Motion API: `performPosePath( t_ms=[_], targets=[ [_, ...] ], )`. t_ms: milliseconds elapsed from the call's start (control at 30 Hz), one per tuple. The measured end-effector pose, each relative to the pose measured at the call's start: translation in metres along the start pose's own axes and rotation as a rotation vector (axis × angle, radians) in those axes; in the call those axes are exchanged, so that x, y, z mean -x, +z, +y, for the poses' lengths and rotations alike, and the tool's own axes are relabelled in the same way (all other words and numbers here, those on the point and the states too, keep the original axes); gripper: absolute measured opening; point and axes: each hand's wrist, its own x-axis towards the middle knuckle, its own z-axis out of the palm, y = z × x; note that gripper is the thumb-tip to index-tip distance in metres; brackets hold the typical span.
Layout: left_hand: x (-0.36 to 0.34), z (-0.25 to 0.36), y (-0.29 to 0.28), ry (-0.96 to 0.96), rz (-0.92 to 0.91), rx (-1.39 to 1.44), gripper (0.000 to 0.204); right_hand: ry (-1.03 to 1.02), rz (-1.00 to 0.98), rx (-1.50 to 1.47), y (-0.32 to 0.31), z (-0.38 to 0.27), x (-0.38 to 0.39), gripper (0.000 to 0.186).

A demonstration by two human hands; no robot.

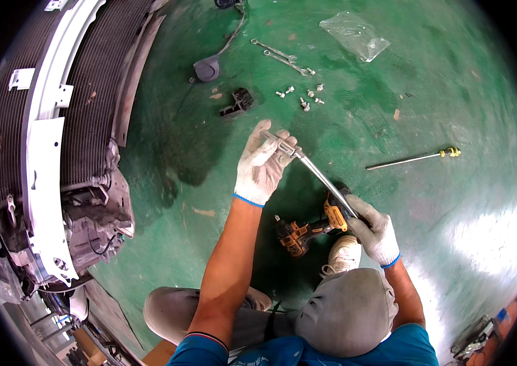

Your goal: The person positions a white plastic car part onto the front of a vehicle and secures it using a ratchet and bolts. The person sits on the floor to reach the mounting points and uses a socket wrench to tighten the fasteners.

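Both my hands wear white knit gloves with blue cuffs and hold one long silver metal bar (319, 175) slantwise above the floor. My left hand (260, 166) pinches a flat, slotted metal piece at the bar's upper end, fingers wrapped about it. Farther down, my right hand (375, 232) is closed around the lower end, which its fingers partly hide. Just beneath the bar, a yellow-and-black cordless drill (295, 236) lies on the floor beside my shoe (344, 253). I cannot make out the exact kind of the bar.
On the green floor (429, 201) lie two combination wrenches (286, 61), several small bolts (305, 104), a black plastic part (237, 102), a clear plastic bag (356, 35), a yellow-handled screwdriver (414, 160) and a dark horn-like part (206, 69). A car's front end with a white crossbeam (45, 165) stands at left.
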Motion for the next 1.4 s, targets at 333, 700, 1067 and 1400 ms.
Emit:
performPosePath(
  t_ms=[333, 700, 1067, 1400],
  targets=[
    [-0.003, 0.002, 0.012, -0.04, -0.159, -0.004, 0.046, 0.461, -0.214, -0.787, -0.02, -0.009, 0.0, 0.047],
    [-0.008, 0.013, 0.028, 0.022, 0.008, -0.285, 0.045, 0.502, -0.208, -0.615, -0.026, -0.026, -0.022, 0.044],
    [-0.015, 0.013, 0.02, 0.04, 0.134, -0.317, 0.042, 0.486, -0.207, -0.477, -0.026, -0.048, -0.032, 0.045],
    [-0.018, 0.008, -0.002, -0.09, 0.124, -0.142, 0.032, 0.556, -0.28, -0.552, -0.033, -0.054, -0.035, 0.046]
  ],
)
